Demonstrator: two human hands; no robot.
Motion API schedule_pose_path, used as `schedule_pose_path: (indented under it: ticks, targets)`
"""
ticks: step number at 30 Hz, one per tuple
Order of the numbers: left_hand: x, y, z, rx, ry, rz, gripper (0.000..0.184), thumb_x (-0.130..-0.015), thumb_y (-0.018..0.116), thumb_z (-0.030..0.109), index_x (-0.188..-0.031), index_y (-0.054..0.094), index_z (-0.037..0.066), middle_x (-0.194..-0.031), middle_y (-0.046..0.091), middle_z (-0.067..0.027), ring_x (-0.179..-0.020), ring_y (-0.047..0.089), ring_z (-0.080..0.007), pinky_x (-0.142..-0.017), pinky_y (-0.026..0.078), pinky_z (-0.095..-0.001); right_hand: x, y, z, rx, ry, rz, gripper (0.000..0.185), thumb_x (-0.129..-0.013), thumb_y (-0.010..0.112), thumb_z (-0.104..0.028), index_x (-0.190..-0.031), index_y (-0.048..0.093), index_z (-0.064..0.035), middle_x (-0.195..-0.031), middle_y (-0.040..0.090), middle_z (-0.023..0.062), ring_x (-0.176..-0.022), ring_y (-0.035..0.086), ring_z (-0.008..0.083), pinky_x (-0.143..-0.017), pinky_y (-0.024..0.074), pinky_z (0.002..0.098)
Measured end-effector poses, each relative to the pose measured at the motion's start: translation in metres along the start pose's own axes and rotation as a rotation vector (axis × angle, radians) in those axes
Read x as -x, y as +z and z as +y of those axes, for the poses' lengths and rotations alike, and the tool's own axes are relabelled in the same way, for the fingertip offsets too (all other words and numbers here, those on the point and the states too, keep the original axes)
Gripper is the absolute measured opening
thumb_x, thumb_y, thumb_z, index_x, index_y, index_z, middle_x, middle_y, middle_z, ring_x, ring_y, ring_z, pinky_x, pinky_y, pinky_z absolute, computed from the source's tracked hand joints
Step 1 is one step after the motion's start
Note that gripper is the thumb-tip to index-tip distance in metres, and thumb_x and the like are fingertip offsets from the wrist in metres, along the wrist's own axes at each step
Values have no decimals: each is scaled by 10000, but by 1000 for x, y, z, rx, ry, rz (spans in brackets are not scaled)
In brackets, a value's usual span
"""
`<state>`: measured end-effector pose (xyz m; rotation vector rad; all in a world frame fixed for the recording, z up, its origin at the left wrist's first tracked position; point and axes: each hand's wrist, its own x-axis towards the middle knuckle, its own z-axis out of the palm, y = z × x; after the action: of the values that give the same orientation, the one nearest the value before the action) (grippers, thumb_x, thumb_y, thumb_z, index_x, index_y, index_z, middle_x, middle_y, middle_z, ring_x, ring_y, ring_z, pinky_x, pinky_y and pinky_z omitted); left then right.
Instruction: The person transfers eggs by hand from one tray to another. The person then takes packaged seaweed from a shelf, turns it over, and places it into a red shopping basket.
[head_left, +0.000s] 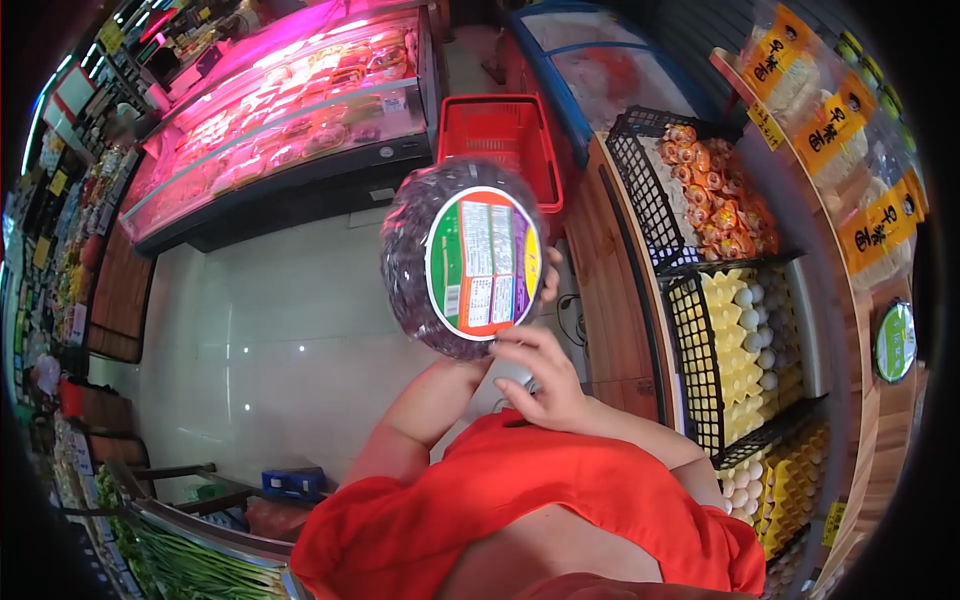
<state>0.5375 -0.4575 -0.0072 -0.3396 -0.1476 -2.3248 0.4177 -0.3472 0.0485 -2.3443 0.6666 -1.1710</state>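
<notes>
at the far left, shows shelves (pixel 85 215) packed with small goods, price tags along the edges. at the lower left, shows long-stalked greens (pixel 195 560) in a rack, then a blue box (pixel 293 483) near it. above the pale tiled floor (pixel 290 340), shows a display case (pixel 290 135) under pink light, with rows of wrapped trays behind glass. at the centre, shows a round package (pixel 460 258) of dark contents in clear wrap, held up in front of the body, its round label (pixel 485 265) in green, orange, purple and yellow turned toward the camera. grips this package from behind and below with the left hand (pixel 552 276), mostly hidden, only some fingers in sight at the right edge. just beyond, partly covered by the package, shows a red basket (pixel 505 135). at the lower rim of the package, touches with the fingertips of the right hand (pixel 545 378), held loosely open, fingers slightly bent. farther right, shows a blue-edged freezer (pixel 610 65), then a black crate (pixel 640 185) beside orange-wrapped items (pixel 715 190), with yellow egg trays (pixel 730 350) and pale eggs (pixel 765 345) below. at the far right, shows orange-labelled bags (pixel 830 130) and a green-labelled round pack (pixel 895 340).
</notes>
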Motion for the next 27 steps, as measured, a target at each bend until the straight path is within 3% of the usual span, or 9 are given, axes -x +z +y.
schedule_pose_path:
  ticks: [2,3,4,6,7,10,13,16,27]
  targets:
    - [-10,-2,27,-403,204,-122,763,-783,590,477,-1208,385,-123,-1045,506,-271,-924,550,-331,-770,494,-338,-1,1,12,-335,399,208,472,-797,608,-38,-1243,455,-69,-1211,418,132,-1115,446,235,-836,441,331]
    - [-6,22,30,-363,175,-33,714,-798,603,431,-1205,393,-117,-988,537,-245,-961,550,-307,-798,498,-340,1,3,25,-483,552,183,566,-854,583,-116,-1339,296,-68,-1243,377,108,-1165,393,190,-841,446,330]
    - [-9,34,32,-318,247,26,664,-841,571,387,-1220,378,-123,-987,533,-242,-987,546,-309,-830,497,-361,-4,1,32,-497,549,185,566,-854,583,-116,-1339,296,-68,-1243,377,108,-1165,393,190,-841,446,330]
    - [-24,43,35,-361,307,-20,604,-876,532,363,-1259,376,-76,-1023,533,-236,-1033,531,-309,-857,496,-370,-17,-6,44,-1216,944,297,669,-889,556,-196,-1391,130,-77,-1269,351,102,-1170,399,191,-837,456,345]
    - [-33,39,42,-373,305,-10,604,-876,532,363,-1259,376,-76,-1023,533,-236,-1033,531,-309,-857,496,-370,-20,-10,54,-1379,939,232,744,-905,537,-245,-1403,6,-90,-1217,419,113,-1130,455,196,-843,462,368]
    - [-64,36,48,-276,166,-77,542,-918,451,353,-1362,317,73,-1205,467,-264,-1114,461,-372,-949,416,-432,-29,-23,79,-1481,947,261,775,-899,549,-223,-1404,-22,-83,-1123,506,118,-1060,520,192,-860,461,381]
    - [-90,39,39,-448,412,81,531,-913,452,385,-1330,370,67,-1217,488,-219,-1095,494,-322,-923,436,-422,-42,-46,102,-1522,955,330,768,-866,594,-146,-1385,36,-54,-1114,543,124,-1037,543,176,-876,452,343]
    - [-101,28,49,-439,426,117,519,-912,455,376,-1320,382,63,-1209,498,-209,-1086,503,-317,-917,442,-420,-56,-66,122,-1358,793,431,617,-827,629,-70,-1320,262,-14,-1172,537,113,-1076,521,173,-936,403,314]
    - [-115,-18,90,-445,444,250,474,-910,467,342,-1281,428,50,-1179,534,-173,-1052,536,-297,-895,464,-414,-88,-124,201,-1298,792,605,425,-833,610,-104,-1213,441,-17,-1092,585,85,-1021,549,152,-909,418,307]
